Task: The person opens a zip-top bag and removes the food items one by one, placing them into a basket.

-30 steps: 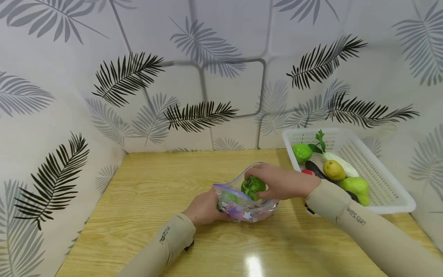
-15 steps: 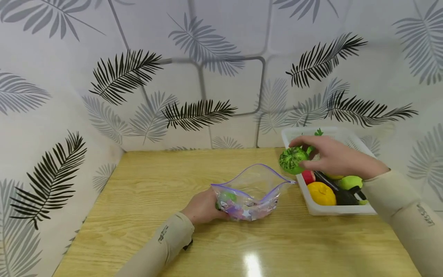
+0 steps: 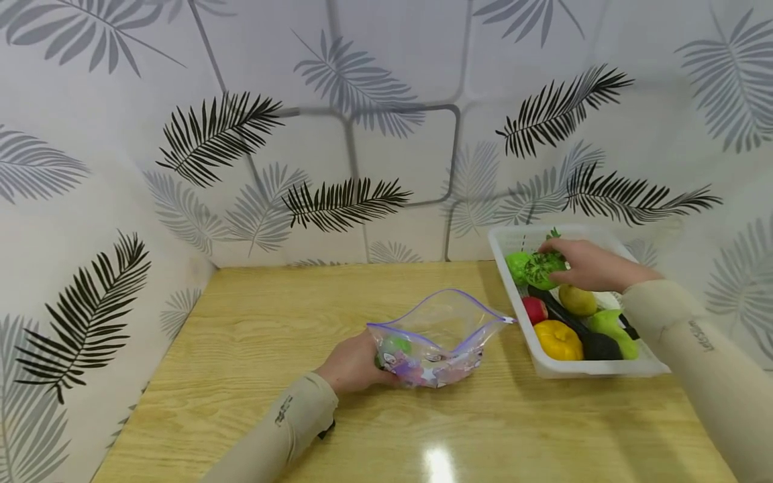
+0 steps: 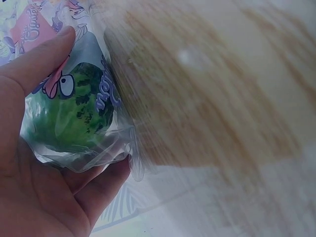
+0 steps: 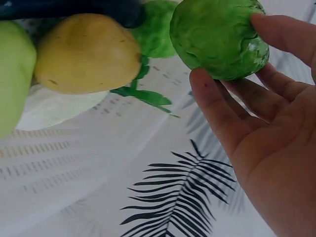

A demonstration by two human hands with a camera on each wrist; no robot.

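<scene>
My left hand (image 3: 350, 362) grips the left end of a clear zip bag (image 3: 431, 372) with a purple zip edge and printed pictures; its mouth gapes upward. Inside that end, in the left wrist view, sits a dark-mottled green round vegetable (image 4: 74, 111), thumb on one side and fingers on the other. Over the back left of a white plastic basket (image 3: 534, 345), my right hand (image 3: 588, 263) holds another mottled green round vegetable (image 3: 543, 270) between thumb and fingers. The right wrist view shows this green vegetable (image 5: 217, 39) at the fingertips, above the basket's contents.
The basket holds a bumpy green vegetable (image 3: 517, 265), a red round one (image 3: 535, 310), a yellow pumpkin (image 3: 558, 341), a dark eggplant (image 3: 600, 347), a yellow-brown potato-like piece (image 3: 576, 300) and a light green pear shape (image 3: 619, 329). Leaf-patterned cloth (image 3: 386, 134) stands behind the wooden table (image 3: 272, 322).
My right hand has carried the mottled green vegetable from the bag's mouth rightward to over the back left of the basket. My left hand stays on the bag.
</scene>
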